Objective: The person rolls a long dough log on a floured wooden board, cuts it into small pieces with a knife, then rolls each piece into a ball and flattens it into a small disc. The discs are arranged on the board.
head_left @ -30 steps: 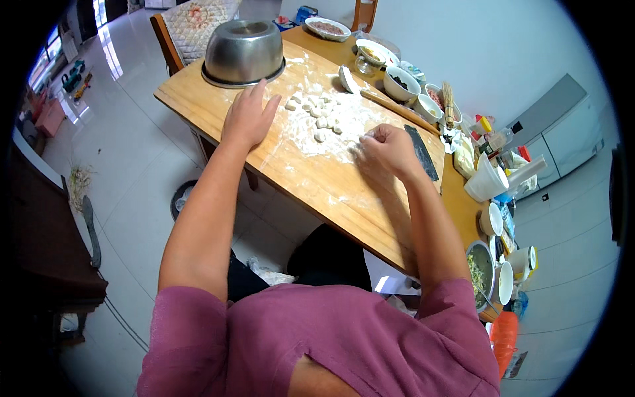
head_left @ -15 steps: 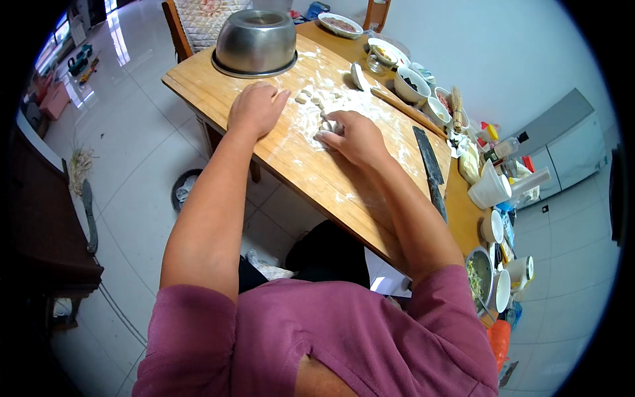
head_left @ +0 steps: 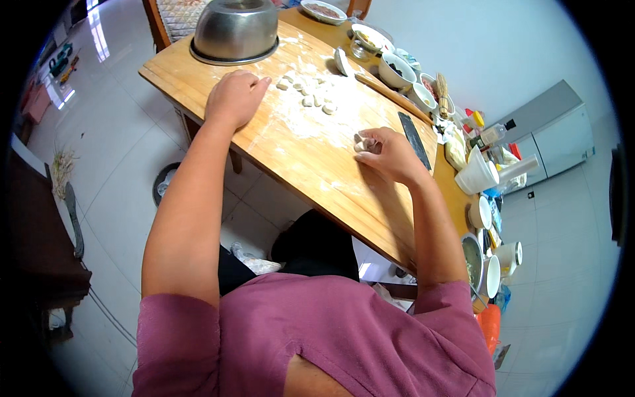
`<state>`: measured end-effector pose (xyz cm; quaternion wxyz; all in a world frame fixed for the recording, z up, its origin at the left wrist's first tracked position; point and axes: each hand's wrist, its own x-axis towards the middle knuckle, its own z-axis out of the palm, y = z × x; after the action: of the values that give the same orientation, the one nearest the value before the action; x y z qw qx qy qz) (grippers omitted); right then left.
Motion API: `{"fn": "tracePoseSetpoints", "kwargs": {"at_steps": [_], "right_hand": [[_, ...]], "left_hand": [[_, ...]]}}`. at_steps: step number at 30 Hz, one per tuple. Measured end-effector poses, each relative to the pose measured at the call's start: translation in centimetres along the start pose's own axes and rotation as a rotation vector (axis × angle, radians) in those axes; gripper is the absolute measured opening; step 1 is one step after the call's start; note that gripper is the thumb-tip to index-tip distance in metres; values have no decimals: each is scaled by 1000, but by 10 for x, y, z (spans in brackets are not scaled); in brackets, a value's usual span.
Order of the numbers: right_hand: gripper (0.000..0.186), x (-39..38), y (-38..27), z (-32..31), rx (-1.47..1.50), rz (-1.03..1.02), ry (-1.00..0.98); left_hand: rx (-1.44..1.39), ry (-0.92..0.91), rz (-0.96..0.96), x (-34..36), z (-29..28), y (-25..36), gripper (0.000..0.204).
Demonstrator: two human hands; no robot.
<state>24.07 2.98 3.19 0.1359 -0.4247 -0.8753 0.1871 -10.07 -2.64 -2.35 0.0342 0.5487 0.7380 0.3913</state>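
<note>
white dough (head_left: 360,144) in right hand (head_left: 393,157)

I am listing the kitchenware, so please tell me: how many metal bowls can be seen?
2: an upturned bowl toward the far left of the wooden board, and a second bowl, partly visible, beside the right arm. Others may be hidden.
</note>
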Motion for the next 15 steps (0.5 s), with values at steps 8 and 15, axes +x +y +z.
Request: {"fn": "tracePoseSetpoints", "kwargs": {"at_steps": [8,15], "right_hand": [[27,4,3,5,-12,87,-41],[66,-1,-12,-3,-143,5,-69]], "left_hand": [[-15,-9,27,3,1,-1,45],[-1,-25,18,3,-1,0,45]]}}
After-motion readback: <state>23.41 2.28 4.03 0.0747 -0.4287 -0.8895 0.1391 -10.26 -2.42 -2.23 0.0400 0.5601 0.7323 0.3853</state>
